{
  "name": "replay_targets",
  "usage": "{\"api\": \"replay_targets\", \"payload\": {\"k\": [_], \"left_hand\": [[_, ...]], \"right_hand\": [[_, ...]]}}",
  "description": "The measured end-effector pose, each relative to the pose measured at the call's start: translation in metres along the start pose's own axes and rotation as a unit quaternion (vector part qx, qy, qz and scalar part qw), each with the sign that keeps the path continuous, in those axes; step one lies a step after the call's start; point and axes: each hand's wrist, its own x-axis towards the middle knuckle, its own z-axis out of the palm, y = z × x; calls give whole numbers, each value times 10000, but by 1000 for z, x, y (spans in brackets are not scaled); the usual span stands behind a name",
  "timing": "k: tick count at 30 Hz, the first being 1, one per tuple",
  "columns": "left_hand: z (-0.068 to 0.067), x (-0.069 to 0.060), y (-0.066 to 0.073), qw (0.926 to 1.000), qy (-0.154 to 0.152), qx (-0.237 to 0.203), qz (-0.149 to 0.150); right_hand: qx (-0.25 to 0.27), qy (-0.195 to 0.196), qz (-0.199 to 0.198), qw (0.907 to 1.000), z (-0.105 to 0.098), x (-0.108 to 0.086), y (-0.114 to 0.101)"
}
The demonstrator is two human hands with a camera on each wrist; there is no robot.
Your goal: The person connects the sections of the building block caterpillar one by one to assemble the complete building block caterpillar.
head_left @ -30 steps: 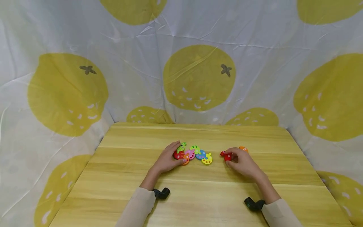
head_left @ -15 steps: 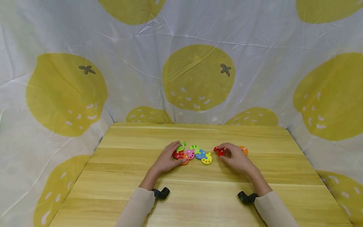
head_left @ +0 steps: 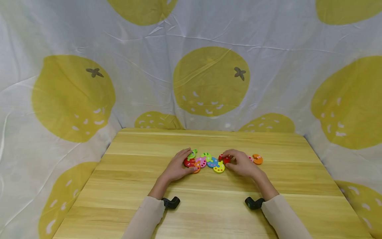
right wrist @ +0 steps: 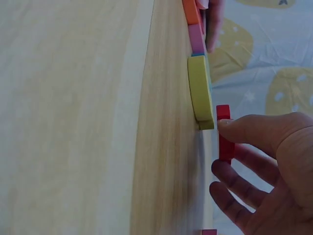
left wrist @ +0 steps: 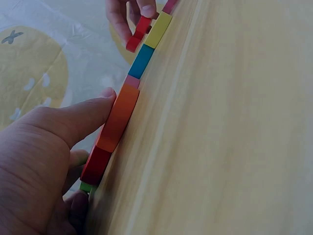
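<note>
A row of joined caterpillar puzzle pieces lies on the table, from a green head piece (head_left: 193, 154) through a blue piece (head_left: 212, 162) to a yellow piece (head_left: 219, 167). My left hand (head_left: 177, 166) holds the head end, its thumb against the edge of the orange piece (left wrist: 119, 119) and its other fingers partly hidden behind. Between thumb and fingers, my right hand (head_left: 244, 164) pinches a red puzzle piece (right wrist: 225, 142). That piece is raised off the table beside the yellow one; the left wrist view shows it slightly tilted, overlapping the yellow piece's far side.
Right of my right hand lie a pink piece (head_left: 251, 158), partly covered by the hand, and an orange piece (head_left: 258, 159) with a printed number. The wooden table (head_left: 191, 205) ends at a lemon-patterned cloth (head_left: 209, 83) behind and on both sides.
My right hand has moved left with the red piece, from near the orange piece to the yellow end of the row. The pink piece has come into view. My left hand stays put.
</note>
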Motion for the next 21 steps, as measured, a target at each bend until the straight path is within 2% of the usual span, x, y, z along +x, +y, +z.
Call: {"api": "replay_targets", "payload": {"k": [5,14,21], "left_hand": [[0,0,0,10000,-26,-4,-9],[0,-1,1,10000,-31,30,-30],[0,-2,4,9990,-152,414,2]], "right_hand": [[-27,-217,59,9997,1,0,-1],[-226,-361,217,9989,5,2,-1],[-278,-307,329,9986,5,1,-2]]}}
